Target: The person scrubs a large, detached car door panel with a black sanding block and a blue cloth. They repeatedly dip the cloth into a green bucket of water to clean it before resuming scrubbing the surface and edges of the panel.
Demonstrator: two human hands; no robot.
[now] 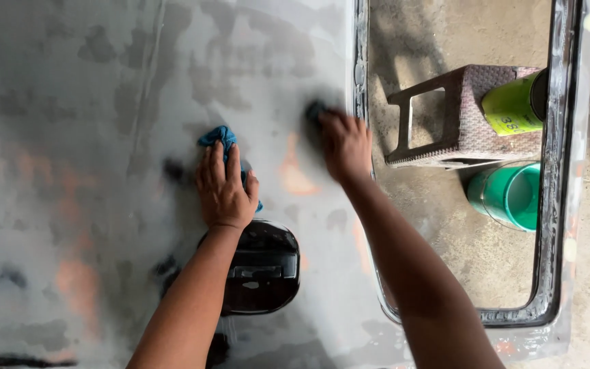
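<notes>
- Nearest me: black door handle (262, 270), glossy, sitting on the dull grey sanded car panel (90, 137).
- Left hand (223, 188) flat, pressing a blue cloth (216, 137) on the panel, grip loose.
- Right hand (345, 145) clenched on a dark sanding pad (315, 109) (blurry), by the window opening (560, 205).
- Patchy orange and dark spots remain, so I'd say partway done.
- Beyond: woven stool (476, 113), green buckets (510, 195).

Both forearms showing bare to the frame edge, no sleeves. Left hand (223, 188) and right hand (345, 145) wearing no gloves, rings, watch or wristband.
</notes>
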